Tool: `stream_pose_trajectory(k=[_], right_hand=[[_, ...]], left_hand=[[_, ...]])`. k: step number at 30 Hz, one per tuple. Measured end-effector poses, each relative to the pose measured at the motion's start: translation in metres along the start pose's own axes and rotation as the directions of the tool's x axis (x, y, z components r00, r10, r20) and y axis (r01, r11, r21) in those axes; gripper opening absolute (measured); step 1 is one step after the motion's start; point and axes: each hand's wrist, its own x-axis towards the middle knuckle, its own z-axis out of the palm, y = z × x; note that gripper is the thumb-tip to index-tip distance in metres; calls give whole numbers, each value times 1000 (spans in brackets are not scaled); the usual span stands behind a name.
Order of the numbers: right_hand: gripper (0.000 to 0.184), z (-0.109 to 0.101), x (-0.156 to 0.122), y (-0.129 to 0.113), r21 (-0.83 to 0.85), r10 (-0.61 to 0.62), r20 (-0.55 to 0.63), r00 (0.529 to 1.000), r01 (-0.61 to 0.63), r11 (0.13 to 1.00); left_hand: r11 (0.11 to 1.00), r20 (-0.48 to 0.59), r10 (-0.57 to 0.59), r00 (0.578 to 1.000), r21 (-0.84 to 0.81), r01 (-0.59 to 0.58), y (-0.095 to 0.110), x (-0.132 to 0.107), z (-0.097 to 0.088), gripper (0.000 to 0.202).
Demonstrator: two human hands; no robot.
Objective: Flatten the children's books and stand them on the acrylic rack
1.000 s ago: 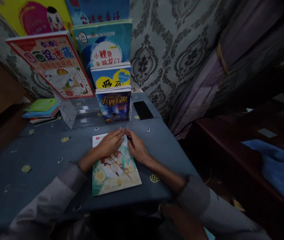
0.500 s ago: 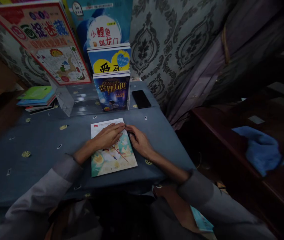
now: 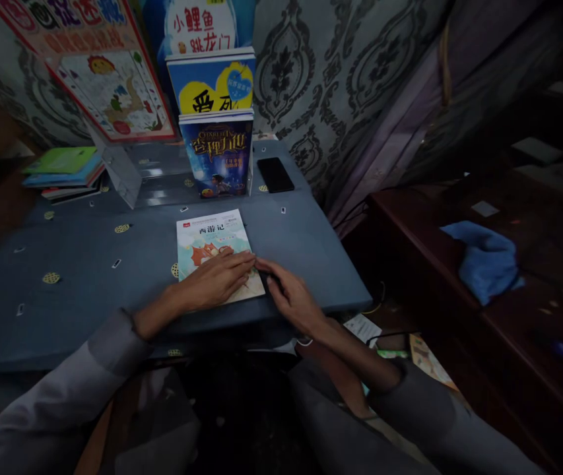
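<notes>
A thin picture book (image 3: pixel 209 241) lies flat on the blue-grey table (image 3: pixel 88 277) near its front edge. My left hand (image 3: pixel 216 282) rests palm down on the lower half of the cover, fingers stretched out to the right. Beside the book's lower right corner my right hand (image 3: pixel 288 297) lies flat on the table, its fingertips touching the book's edge and meeting my left fingertips. Neither hand grips anything.
A clear stand (image 3: pixel 132 178) at the back holds upright books, a dark blue one (image 3: pixel 216 158) in front. A black phone (image 3: pixel 275 175) lies to its right, a stack of flat books (image 3: pixel 63 175) at the left. The table edge drops off at right beside a curtain.
Both hands have slid down the book toward its near edge, uncovering the title at the top. The camera has tilted down and the whole scene has shifted up in view.
</notes>
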Motion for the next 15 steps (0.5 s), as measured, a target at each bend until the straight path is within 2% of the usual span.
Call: stream_pose_trajectory(k=[5, 9, 12, 15], right_hand=[[47, -3, -32, -12, -34, -30, 1, 1000, 30, 999], [49, -3, -43, -14, -85, -50, 10, 999, 50, 995], [50, -2, -44, -12, -128, -111, 39, 993, 115, 985], [48, -1, -44, -8, -155, -166, 51, 985, 172, 973]], left_hand=[[1000, -11, 13, 1000, 16, -13, 30, -22, 14, 46], [998, -107, 15, 994, 62, -8, 49, -38, 36, 48], [992, -154, 7, 988, 127, 13, 55, -51, 50, 50], [983, -173, -25, 985, 177, 56, 53, -69, 57, 51]])
